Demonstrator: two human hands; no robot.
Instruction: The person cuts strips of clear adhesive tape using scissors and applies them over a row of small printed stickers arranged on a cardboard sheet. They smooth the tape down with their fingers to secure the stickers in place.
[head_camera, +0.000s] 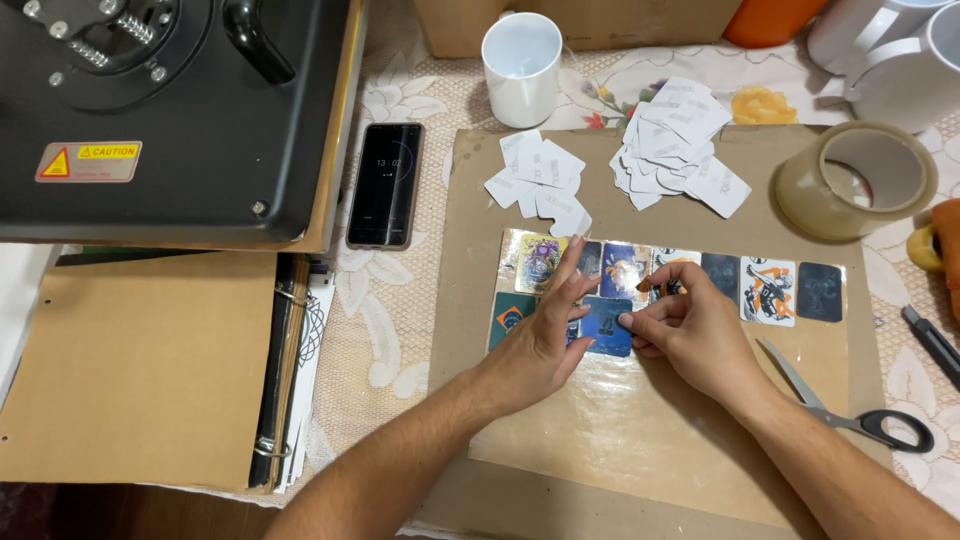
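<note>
A brown cardboard sheet (640, 440) carries a clear shiny film with two rows of small colourful picture cards (770, 290) stuck on it. My left hand (545, 335) lies flat with fingers spread over the cards in the lower row. My right hand (685, 325) pinches the right edge of a blue card (605, 328) between thumb and forefinger, right beside my left fingertips. Two loose piles of white cut-out card backs (675, 145) lie at the far end of the cardboard.
A black heat press (170, 110) stands at the far left, a phone (385, 185) beside it. A white mug (522, 65), more mugs (900, 60), a tape roll (855, 180), scissors (850, 405), a craft knife (935, 345) and a binder (285, 370) surround the work.
</note>
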